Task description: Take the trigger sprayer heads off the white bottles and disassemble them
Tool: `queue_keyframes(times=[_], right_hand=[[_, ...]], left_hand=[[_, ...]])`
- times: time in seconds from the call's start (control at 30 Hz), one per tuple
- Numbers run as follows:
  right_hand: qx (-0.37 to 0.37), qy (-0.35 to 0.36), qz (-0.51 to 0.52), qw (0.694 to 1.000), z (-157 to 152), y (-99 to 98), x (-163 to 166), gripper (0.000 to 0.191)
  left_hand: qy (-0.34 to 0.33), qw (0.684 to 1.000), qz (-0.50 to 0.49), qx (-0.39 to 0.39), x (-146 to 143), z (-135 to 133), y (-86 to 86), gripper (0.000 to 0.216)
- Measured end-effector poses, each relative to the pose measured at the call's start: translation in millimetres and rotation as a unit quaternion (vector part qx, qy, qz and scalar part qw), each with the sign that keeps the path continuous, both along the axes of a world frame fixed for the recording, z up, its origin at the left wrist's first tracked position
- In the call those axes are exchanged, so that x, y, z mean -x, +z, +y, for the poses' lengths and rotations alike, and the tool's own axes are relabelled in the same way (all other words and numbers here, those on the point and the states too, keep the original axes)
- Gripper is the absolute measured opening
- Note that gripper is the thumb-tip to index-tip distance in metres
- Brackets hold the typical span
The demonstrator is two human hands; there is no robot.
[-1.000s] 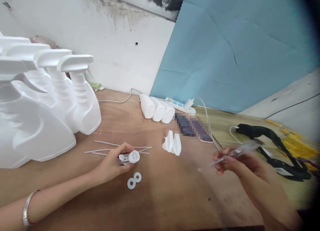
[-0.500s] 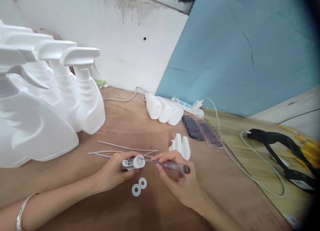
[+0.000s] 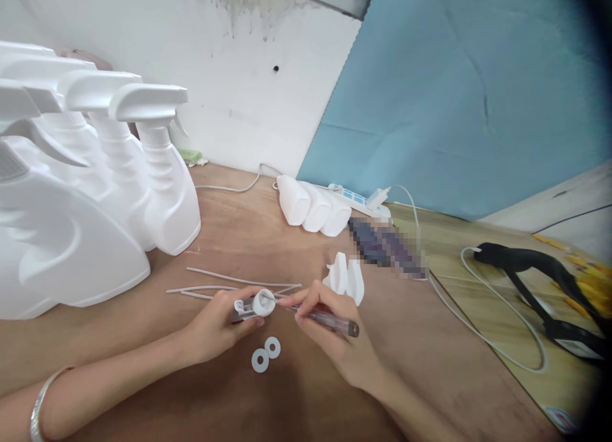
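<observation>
My left hand (image 3: pixel 222 324) is closed around a white spray nozzle head (image 3: pixel 262 303), whose round collar opening faces right. In my right hand (image 3: pixel 339 340) is a screwdriver (image 3: pixel 332 321) with a clear handle, and its thin shaft points left into the collar opening. The tip is hidden inside. Two flat white ring washers (image 3: pixel 260 360) lie on the table just below the nozzle head. Several thin white tubes (image 3: pixel 239 278) rest behind my left hand. Beyond my right hand stand white plastic trigger-head covers (image 3: pixel 347 279).
Tall white spray bottles (image 3: pixel 167 193) crowd the left side of the wooden table (image 3: pixel 229 225). Small white bottles (image 3: pixel 313 206) lie near the wall beside a power strip (image 3: pixel 366 203). A blurred dark object (image 3: pixel 387 247), a white cable (image 3: pixel 502 359) and a black strap (image 3: pixel 535 263) are at right.
The screwdriver and my right hand have shifted slightly left and the handle tilts a little more downward. My left hand still holds the nozzle head. The whole view has moved a little.
</observation>
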State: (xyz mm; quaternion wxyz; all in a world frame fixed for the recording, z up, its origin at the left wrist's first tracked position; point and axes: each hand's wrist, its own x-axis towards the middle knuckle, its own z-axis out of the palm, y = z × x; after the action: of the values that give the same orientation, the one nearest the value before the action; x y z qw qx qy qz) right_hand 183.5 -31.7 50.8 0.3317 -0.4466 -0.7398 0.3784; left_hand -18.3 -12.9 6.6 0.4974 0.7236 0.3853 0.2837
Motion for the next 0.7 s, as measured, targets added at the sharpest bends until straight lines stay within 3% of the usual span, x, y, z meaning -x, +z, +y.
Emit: queue_keyframes(times=[0.17,0.23,0.33,0.4,0.47,0.7], right_hand=[[-0.118,0.031,-0.009,0.992,-4.1,-4.9,6.5,0.012],[-0.117,0.031,-0.012,0.993,-4.0,-2.1,8.4,0.013],[0.029,-0.005,0.035,0.999,4.2,8.1,6.7,0.013],[0.145,-0.029,0.107,0.983,12.8,14.2,3.7,0.014],[0.215,-0.047,0.184,0.958,19.4,15.9,1.1,0.015],[0.273,-0.092,0.313,0.905,12.6,-1.9,-3.8,0.013]], left_hand=[[-0.009,1.000,-0.001,-0.005,0.3,0.4,5.7,0.028],[-0.008,1.000,-0.006,-0.011,0.0,-0.7,5.8,0.030],[-0.013,1.000,-0.005,-0.022,-0.4,-3.3,3.2,0.033],[-0.031,0.999,-0.005,-0.021,-0.7,-4.5,1.8,0.033],[-0.045,0.999,-0.009,-0.009,-1.0,-4.8,1.5,0.032],[-0.054,0.997,-0.043,0.044,1.1,-2.0,2.0,0.032]])
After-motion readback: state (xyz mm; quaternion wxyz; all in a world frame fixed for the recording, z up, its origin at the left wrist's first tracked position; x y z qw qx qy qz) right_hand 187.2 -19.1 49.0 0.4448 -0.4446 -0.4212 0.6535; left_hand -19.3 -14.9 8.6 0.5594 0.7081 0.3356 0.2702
